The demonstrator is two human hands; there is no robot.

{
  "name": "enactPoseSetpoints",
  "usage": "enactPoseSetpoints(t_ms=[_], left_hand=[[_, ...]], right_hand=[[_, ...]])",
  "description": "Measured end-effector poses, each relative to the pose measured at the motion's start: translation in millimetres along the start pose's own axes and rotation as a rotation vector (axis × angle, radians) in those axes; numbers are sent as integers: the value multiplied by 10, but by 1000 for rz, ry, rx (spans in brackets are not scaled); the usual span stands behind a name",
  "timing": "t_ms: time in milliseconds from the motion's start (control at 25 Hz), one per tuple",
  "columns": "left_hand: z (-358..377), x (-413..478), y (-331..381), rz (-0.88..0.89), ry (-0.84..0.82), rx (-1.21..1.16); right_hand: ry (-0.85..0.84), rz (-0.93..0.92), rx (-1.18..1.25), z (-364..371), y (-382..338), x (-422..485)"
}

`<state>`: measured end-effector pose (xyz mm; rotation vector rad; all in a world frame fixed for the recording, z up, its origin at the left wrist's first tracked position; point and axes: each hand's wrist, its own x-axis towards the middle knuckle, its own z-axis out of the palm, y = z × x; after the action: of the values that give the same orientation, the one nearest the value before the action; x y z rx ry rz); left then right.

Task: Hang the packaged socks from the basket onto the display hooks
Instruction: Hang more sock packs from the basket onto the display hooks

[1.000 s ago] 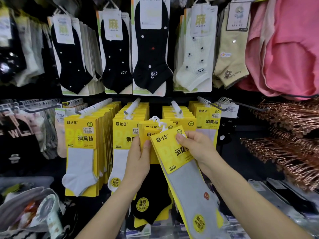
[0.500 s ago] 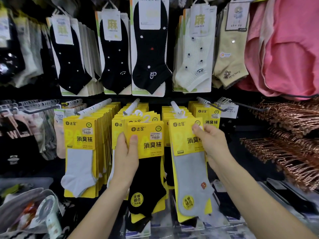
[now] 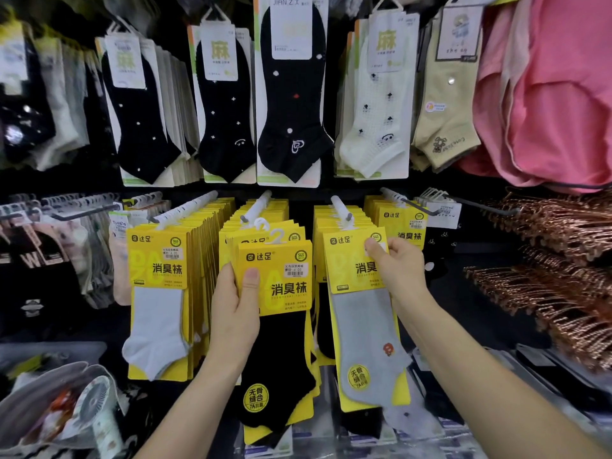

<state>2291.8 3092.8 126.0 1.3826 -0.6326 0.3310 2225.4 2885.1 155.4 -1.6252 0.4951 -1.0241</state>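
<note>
My left hand (image 3: 233, 309) grips a stack of yellow-carded black sock packs (image 3: 281, 342) by the card's left edge, thumb on the front, just below the second white display hook (image 3: 256, 207). My right hand (image 3: 395, 270) pinches the upper right of a yellow card holding a grey sock pack (image 3: 362, 332). That pack hangs at the front of the third white hook (image 3: 341, 208), in front of other yellow packs. A row of white sock packs (image 3: 159, 309) fills the hook to the left.
Black, cream and beige socks (image 3: 291, 94) hang on the row above. Pink garments (image 3: 556, 94) hang at upper right, with copper-coloured hangers (image 3: 559, 293) below them. A grey bag with a small white fan (image 3: 89, 402) sits at lower left.
My right hand has carried the grey sock pack up and right from the stack onto the third hook. My left hand has raised the black packs slightly toward the second hook.
</note>
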Motion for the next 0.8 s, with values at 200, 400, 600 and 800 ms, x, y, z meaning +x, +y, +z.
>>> enactPoseSetpoints(t_ms=[200,400,600,800], left_hand=[[2,-29,-40,-25,-8,-2],[121,-71,-48,-31,-41,-10],[252,-72,-35,-54,-86,-75],[422,-96,32,-90,-131,-142]], right_hand=[[60,-56,-96,133,41,88],[92,-20,-123,169,93,105],[28,-126,35,72,52,-169],[-232,-179,-126,156,-26,-341]])
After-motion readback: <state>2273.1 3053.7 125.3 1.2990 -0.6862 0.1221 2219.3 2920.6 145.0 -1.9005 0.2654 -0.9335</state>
